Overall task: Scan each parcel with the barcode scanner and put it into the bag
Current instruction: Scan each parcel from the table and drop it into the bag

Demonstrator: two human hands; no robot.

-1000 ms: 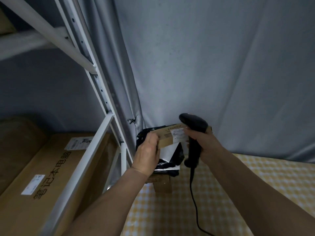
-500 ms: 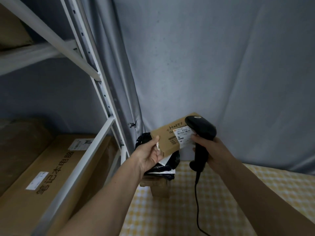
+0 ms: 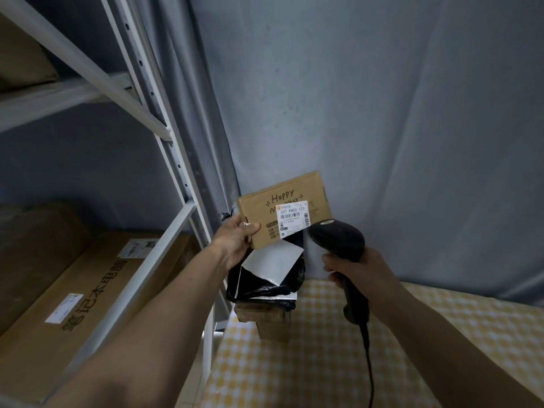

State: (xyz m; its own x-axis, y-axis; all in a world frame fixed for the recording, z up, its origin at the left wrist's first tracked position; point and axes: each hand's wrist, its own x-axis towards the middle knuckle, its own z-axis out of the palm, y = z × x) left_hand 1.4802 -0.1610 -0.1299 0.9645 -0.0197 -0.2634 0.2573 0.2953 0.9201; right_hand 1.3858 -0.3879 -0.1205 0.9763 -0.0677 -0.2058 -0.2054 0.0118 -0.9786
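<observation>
Head view: left hand (image 3: 235,240) pinches the lower left corner of a flat cardboard parcel (image 3: 297,201) bearing a white label, raised above crumpled black plastic bags (image 3: 265,278) at the checked cloth table's (image 3: 323,348) back left corner. Right hand (image 3: 359,269) grips a smooth black corded scanner (image 3: 338,240) just beside it.

The small print on the white label (image 3: 293,217) of the cardboard parcel (image 3: 284,209) is too fine to read below its top line, and the label covers part of the handwritten words. The lower left corner of the parcel is hidden under the thumb of the left hand (image 3: 235,241). Below the parcel, the black bag (image 3: 265,285) conceals the top of a brown box (image 3: 272,322). Right of the parcel, the scanner (image 3: 338,241) grip is covered by the right hand (image 3: 357,267), and the scanner cable (image 3: 369,369) is cut off by the bottom edge.
</observation>
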